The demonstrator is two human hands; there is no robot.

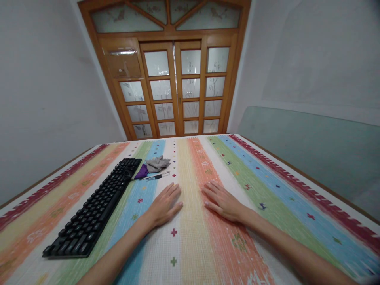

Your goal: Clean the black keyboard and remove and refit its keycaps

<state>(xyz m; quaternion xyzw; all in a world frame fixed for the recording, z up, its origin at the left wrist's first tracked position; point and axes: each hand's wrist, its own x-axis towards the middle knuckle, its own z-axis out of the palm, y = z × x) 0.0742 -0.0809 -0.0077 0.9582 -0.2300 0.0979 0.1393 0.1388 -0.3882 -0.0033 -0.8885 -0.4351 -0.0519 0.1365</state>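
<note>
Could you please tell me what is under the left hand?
The left hand appears to rest on the striped tablecloth, whose white stripe shows beside it. Whatever lies directly beneath the hand is covered and cannot be seen.

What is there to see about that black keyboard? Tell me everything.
The keyboard is long and black, apparently plastic, with rows of dark keys bearing pale markings. It lies keys up on the striped tablecloth, slanting away, left of the left hand, which doesn't touch it. A dark cable bunches over its far end, near a purple cloth.
</note>
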